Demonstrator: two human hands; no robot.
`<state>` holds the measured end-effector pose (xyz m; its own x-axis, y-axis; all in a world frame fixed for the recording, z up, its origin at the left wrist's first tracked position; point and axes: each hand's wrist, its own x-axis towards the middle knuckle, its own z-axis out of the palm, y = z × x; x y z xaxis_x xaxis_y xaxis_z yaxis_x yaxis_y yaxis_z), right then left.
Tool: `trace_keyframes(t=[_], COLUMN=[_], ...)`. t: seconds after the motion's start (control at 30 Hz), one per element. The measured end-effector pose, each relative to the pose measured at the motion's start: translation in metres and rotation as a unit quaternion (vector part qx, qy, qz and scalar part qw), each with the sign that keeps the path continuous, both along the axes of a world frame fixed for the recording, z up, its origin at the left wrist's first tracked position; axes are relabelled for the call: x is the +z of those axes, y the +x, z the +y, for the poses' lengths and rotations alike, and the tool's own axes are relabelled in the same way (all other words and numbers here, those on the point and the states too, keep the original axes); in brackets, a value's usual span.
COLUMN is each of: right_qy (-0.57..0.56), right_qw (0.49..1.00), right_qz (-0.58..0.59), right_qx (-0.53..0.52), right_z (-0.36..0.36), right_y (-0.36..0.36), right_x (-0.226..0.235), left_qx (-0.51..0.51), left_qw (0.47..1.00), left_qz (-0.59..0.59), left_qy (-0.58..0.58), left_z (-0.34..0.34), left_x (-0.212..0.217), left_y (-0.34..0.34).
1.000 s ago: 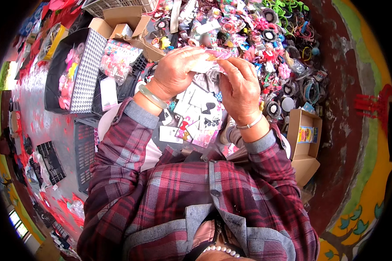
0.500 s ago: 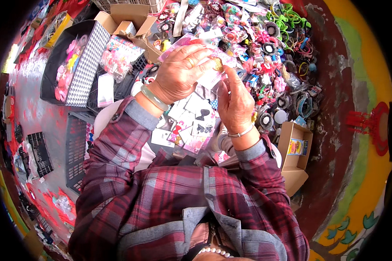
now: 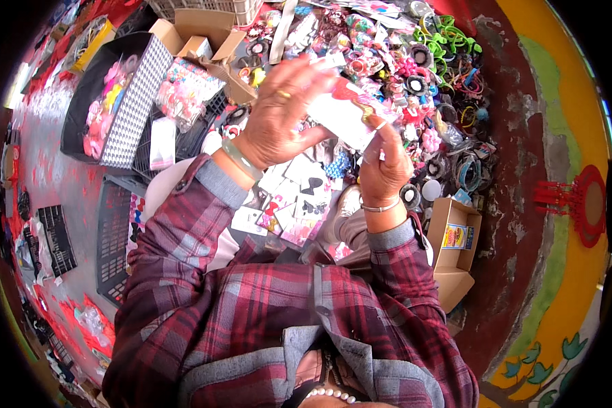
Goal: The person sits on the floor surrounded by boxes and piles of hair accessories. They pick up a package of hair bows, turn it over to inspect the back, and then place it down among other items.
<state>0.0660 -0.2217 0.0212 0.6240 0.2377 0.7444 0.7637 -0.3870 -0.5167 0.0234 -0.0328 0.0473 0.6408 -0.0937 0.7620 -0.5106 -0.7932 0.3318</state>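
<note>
two bare hands are raised above a crowded spread of small goods. by the right hand, a flat white rectangular card with a red and gold ornament along its upper side is gripped at its right end, between thumb and fingers. the left hand is held open at the card's left end, its fingers spread and blurred; whether the card is touched by it cannot be told. the left wrist is circled by a pale green smooth bangle, the right by a thin silver-coloured bangle.

below the hands, white cards with black and coloured bows are laid overlapping in front of the body. beyond the card, a dense heap of multicoloured hair accessories is seen, edged at its far right by bright green plastic bands.

to the left, pink and yellow ornaments are contained in a black-and-white patterned fabric bin, beside which a clear plastic bag of colourful pieces is placed. at the right, an open brown cardboard box is set near the heap.
</note>
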Motion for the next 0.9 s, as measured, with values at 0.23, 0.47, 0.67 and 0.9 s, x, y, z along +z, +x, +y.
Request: trace_keyframes(t=[0.23, 0.47, 0.67, 0.9], right_qy=[0.116, -0.008, -0.131, -0.199], right_qw=[0.992, 0.997, 0.987, 0.959], right_qz=[0.048, -0.033, -0.017, 0.056], right_qx=[-0.015, 0.067, 0.092, 0.196], right_z=[-0.004, 0.011, 0.011, 0.013], right_y=[0.008, -0.001, -0.002, -0.001], right_x=[-0.009, -0.007, 0.009, -0.003], left_qx=[-0.159, -0.321, -0.262, -0.301], left_qw=[0.639, 0.402, 0.403, 0.397], left_qz=[0.194, 0.279, 0.252, 0.256], left_qy=[-0.727, -0.811, -0.840, -0.829], left_z=[-0.018, -0.028, -0.018, -0.011], left_x=[-0.025, -0.026, -0.028, -0.025], left_y=[0.001, 0.004, 0.013, 0.007])
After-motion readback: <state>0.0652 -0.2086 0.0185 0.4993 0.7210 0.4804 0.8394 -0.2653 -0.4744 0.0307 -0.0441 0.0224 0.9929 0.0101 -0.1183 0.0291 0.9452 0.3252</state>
